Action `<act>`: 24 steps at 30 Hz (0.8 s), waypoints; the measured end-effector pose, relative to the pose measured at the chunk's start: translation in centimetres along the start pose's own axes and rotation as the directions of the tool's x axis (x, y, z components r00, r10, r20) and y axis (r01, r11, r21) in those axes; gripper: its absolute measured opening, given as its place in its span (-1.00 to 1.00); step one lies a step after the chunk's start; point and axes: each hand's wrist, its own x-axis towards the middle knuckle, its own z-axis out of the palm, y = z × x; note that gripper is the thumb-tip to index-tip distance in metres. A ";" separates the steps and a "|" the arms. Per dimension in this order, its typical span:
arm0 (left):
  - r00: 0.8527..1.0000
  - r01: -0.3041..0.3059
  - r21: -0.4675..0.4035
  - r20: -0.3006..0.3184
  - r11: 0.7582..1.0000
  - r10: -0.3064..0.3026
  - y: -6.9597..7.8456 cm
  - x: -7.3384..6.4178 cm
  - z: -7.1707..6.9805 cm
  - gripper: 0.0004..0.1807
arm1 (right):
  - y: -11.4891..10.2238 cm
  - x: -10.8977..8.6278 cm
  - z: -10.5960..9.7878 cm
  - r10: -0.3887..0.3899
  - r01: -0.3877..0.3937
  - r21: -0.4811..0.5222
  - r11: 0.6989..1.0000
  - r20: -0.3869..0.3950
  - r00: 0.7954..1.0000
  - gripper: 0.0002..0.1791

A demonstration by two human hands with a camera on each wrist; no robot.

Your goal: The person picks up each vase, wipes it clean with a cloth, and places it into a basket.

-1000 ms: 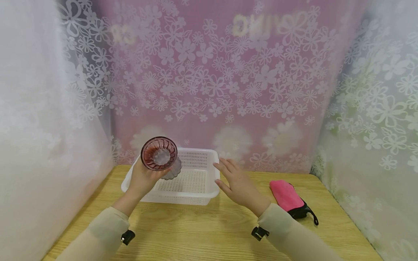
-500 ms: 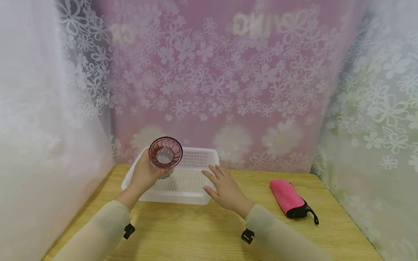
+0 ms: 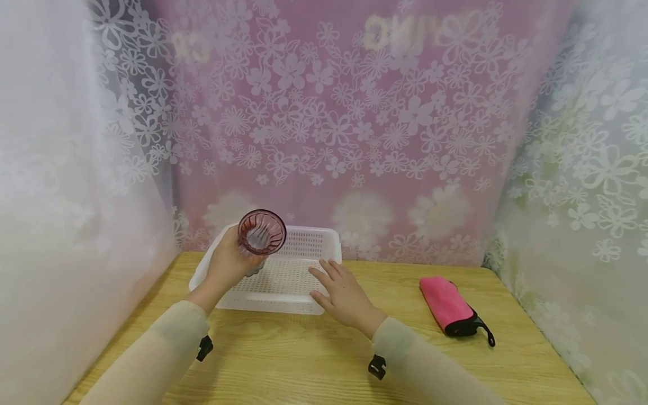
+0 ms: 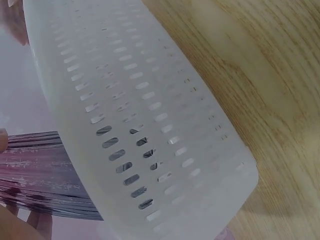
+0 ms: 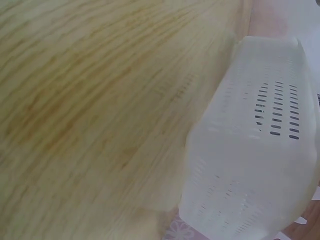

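Observation:
My left hand [image 3: 226, 265] grips a purple ribbed glass vase [image 3: 274, 233], its open mouth turned up toward the head camera. The vase is over the left part of a white plastic basket [image 3: 331, 247] with slotted walls. Its lower end is mostly hidden behind the hand. In the left wrist view, the ribbed side of the vase [image 4: 37, 172] runs behind the basket wall [image 4: 200, 150], and dark glass shows through the slots. My right hand [image 3: 346, 295] has its fingers spread at the basket's right end, overlapping the rim in the head view, and holds nothing.
A pink cloth [image 3: 445, 304] with black trim and a black loop lies on the right of the wooden table [image 3: 304, 360]. Flowered translucent curtains [image 3: 324, 140] close in the back and both sides. The basket stands near the table's back edge.
My left hand has carried the vase a little to the right over the basket, and its base is now more hidden. My right hand has moved left, over the basket's right end.

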 end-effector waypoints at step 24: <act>0.980 0.040 0.275 0.175 0.961 -0.090 -0.8 2.2 1.3 -0.07 | -0.2 0.1 1.3 0.043 -0.042 -0.013 0.999 0.075 0.996 -0.32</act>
